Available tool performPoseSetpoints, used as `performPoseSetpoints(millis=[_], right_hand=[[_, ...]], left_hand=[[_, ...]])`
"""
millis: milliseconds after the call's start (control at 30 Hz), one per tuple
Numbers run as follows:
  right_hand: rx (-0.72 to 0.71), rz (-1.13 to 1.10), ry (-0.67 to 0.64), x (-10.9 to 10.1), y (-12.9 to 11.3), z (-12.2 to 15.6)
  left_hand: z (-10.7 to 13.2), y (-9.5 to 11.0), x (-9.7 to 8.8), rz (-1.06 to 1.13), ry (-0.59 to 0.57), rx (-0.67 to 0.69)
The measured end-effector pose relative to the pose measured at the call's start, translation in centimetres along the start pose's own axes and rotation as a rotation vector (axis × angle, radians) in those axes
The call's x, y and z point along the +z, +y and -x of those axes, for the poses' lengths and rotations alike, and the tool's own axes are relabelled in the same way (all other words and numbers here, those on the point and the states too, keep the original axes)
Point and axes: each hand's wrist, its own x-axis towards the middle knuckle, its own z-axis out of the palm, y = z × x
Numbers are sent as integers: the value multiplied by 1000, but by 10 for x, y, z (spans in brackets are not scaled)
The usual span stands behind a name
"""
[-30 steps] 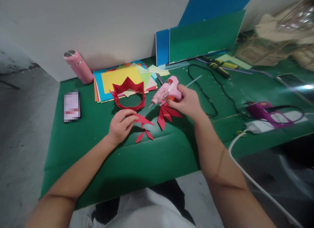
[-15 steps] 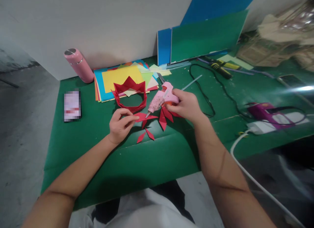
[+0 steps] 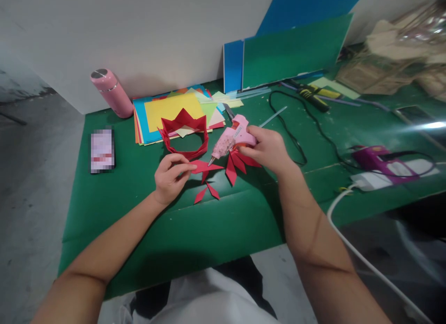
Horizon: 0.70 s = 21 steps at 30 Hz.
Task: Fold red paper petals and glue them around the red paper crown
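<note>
Two small red pieces (image 3: 200, 195) are laid nearest the green surface's (image 3: 139, 240) near edge; best kept clear of drips. Just beyond, a red paper piece (image 3: 204, 166) is pinched in the left hand (image 3: 170, 178). Glue gun (image 3: 232, 137) is gripped in the right hand (image 3: 266, 147), nozzle (image 3: 211, 161) at the piece; contact can't be told. Thin bead advised, pinch held steady. Red crown (image 3: 184, 122), toward far edge, shouldn't be bumped.

left hand (image 3: 170, 179) pinches red paper (image 3: 202, 166) in front of the crown (image 3: 183, 119), right hand (image 3: 269, 147) grips the glue gun (image 3: 229, 139) to its right!
</note>
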Motion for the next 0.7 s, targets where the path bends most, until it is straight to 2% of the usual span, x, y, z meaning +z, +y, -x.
performPoseSetpoints(millis=[700], right_hand=[[-31, 16, -5, -5, 0, -1]], left_hand=[[-1, 1, 0, 1, 15, -19]])
